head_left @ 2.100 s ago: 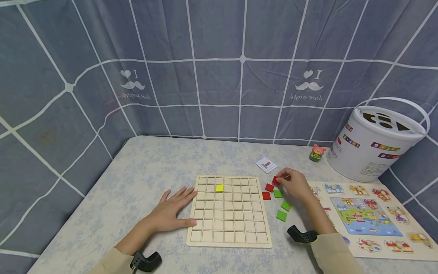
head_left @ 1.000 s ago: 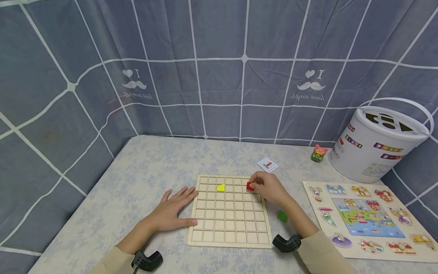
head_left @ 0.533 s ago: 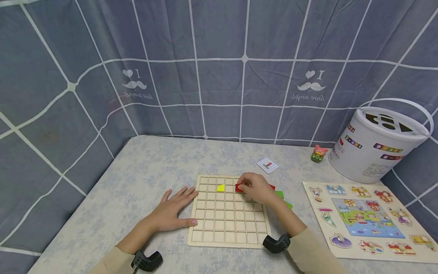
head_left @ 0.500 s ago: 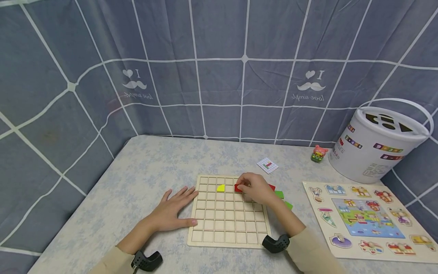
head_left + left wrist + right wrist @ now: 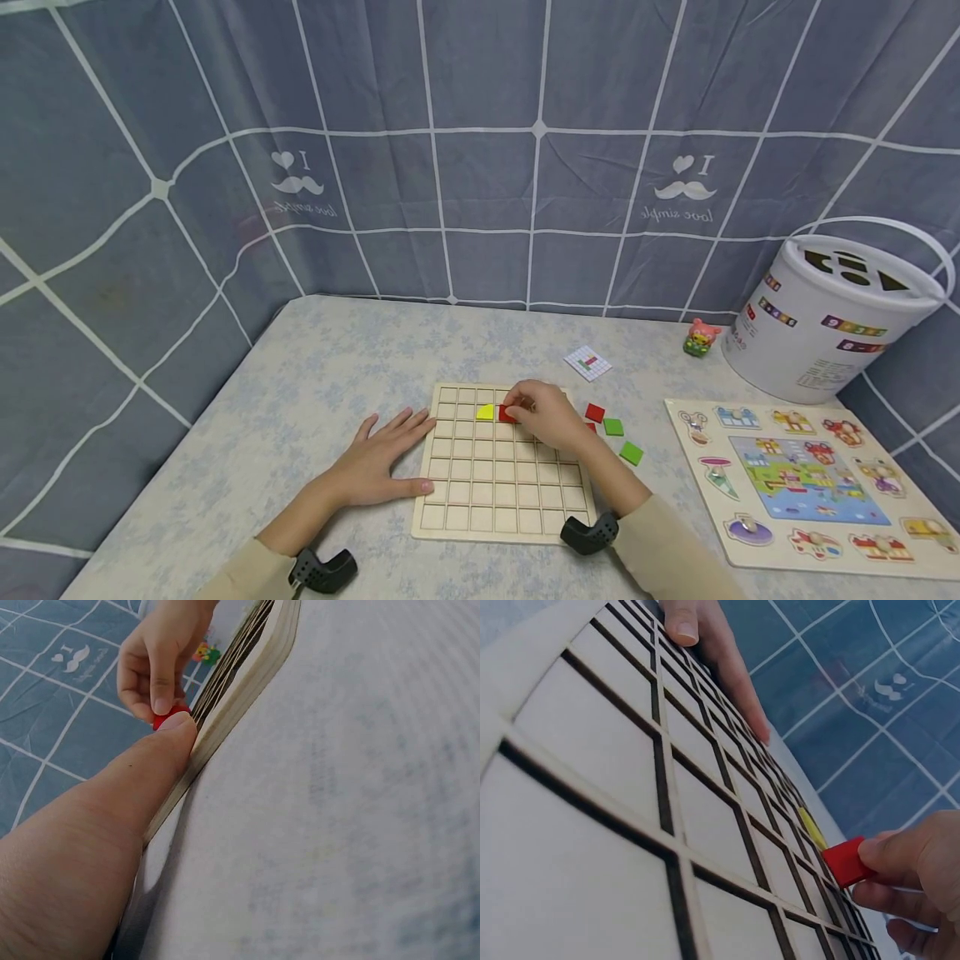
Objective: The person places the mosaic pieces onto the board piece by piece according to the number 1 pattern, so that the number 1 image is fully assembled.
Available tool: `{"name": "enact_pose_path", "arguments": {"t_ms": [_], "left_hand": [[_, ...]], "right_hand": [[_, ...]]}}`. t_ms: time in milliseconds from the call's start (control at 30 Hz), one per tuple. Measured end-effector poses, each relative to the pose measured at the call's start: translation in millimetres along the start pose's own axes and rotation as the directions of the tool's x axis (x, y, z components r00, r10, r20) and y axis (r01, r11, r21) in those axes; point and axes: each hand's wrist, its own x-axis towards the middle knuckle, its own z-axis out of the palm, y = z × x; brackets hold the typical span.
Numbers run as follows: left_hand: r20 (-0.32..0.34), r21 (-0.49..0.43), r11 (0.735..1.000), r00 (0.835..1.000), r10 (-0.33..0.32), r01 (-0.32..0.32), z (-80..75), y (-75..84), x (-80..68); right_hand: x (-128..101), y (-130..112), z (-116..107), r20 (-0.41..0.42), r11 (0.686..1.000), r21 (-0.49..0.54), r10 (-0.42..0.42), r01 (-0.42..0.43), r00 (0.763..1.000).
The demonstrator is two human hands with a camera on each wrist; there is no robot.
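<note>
My right hand [image 5: 546,417] pinches a red square tile [image 5: 845,861] between thumb and fingers. The tile is over the wooden grid board [image 5: 504,533], right beside a yellow piece with one rounded corner [image 5: 485,412] that lies in a cell near the top. In the right wrist view the red tile is tilted; whether it touches the board I cannot tell. My left hand [image 5: 380,467] lies with spread, straight fingers at the board's left edge, its thumb [image 5: 161,761] on the rim.
Right of the board lie loose red tiles [image 5: 595,412] and green tiles [image 5: 632,453]. Behind them is a small pattern card [image 5: 588,363]. A pig figurine [image 5: 699,337], a white bucket [image 5: 825,333] and a picture puzzle board [image 5: 795,558] stand or lie at the right.
My right hand has picked up a red tile from the loose ones and carried it left across the board to beside the yellow piece. The left hand stays in place.
</note>
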Motion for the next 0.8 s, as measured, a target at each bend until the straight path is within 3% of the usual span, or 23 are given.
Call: {"name": "enact_pose_path", "arguments": {"t_ms": [800], "left_hand": [[0.006, -0.004, 1.000, 1.000, 0.004, -0.004, 0.4, -1.0, 1.5]], "right_hand": [[1.9, 11.5, 12.5, -0.069, 1.000, -0.006, -0.004, 0.003, 0.998]]}}
